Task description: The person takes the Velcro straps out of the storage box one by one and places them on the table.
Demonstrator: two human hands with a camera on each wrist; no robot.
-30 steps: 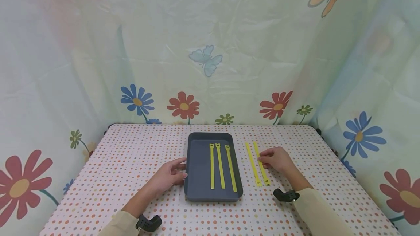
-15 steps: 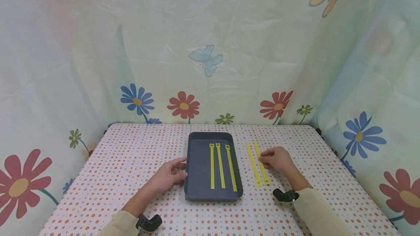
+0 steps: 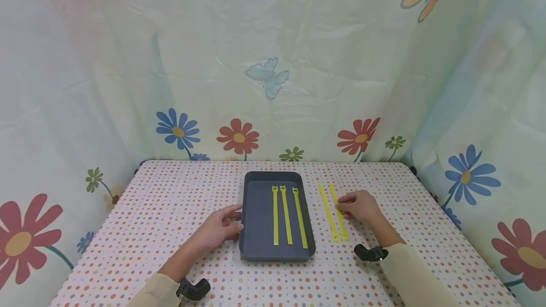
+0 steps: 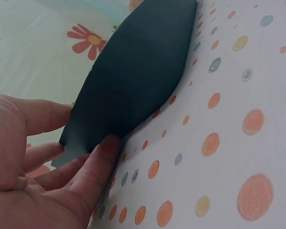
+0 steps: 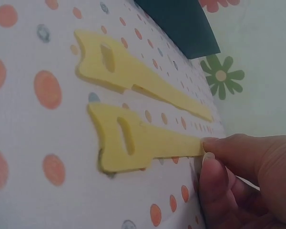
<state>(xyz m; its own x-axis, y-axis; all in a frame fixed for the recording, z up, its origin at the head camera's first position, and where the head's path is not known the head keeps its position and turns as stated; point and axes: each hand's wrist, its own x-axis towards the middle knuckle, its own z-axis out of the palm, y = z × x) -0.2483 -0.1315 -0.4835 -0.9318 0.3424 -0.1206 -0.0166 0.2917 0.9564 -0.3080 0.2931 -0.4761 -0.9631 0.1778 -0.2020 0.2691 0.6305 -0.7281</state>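
The head view looks forward and down from above the near side of the tray [image 3: 258, 221], far enough back for the whole tray and the backdrop [image 3: 273, 22]. The left wrist view, rolled sideways, faces the tray's left wall, close and low. The right wrist view, also rolled, looks forward from low right of the tray, close over two straps [image 5: 171, 143] that the head view shares.

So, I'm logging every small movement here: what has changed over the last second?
Very little. The near end of the right loose strap seems to have shifted slightly left, toward the other loose strap. Nothing was visibly taken hold of or let go: the right hand stays at the right loose strap, the left hand by the tray. The three straps inside stayed put.
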